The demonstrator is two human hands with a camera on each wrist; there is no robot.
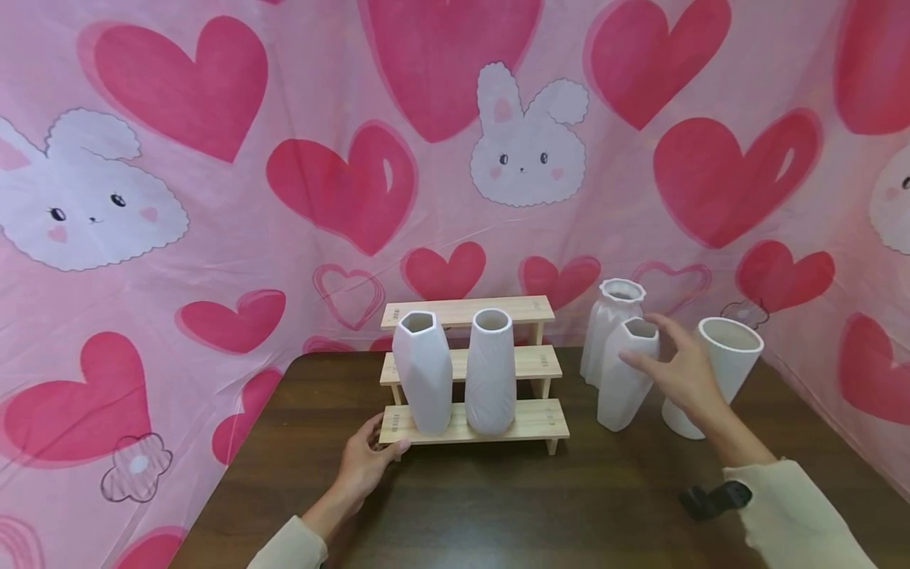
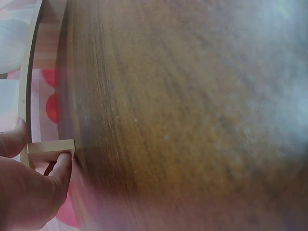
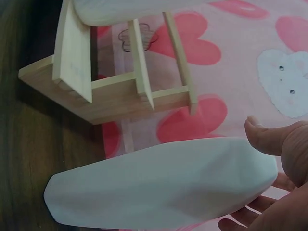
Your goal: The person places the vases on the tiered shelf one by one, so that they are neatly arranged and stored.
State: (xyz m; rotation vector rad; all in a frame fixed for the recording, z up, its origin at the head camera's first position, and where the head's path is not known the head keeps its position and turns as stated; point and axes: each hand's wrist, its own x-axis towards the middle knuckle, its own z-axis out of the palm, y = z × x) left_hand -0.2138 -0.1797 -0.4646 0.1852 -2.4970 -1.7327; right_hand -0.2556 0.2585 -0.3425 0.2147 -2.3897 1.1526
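A tiered wooden stand (image 1: 508,363) holds two white vases on its lowest step: a faceted vase (image 1: 424,379) at left and a round, textured vase (image 1: 490,375) beside it. My left hand (image 1: 365,462) grips the left end of that step; in the left wrist view the thumb is on the board and a finger on the wooden support (image 2: 50,149). To the right, another faceted white vase (image 1: 626,383) stands on the table. My right hand (image 1: 686,371) is spread around its top, thumb (image 3: 269,134) near the rim and fingers on the other side.
A ruffled-rim white vase (image 1: 600,344) stands behind the faceted one, and a wide-mouthed white vase (image 1: 732,356) is to its right, partly behind my hand. The dark wooden table (image 1: 498,506) meets a pink heart-patterned cloth (image 1: 441,213) at the back.
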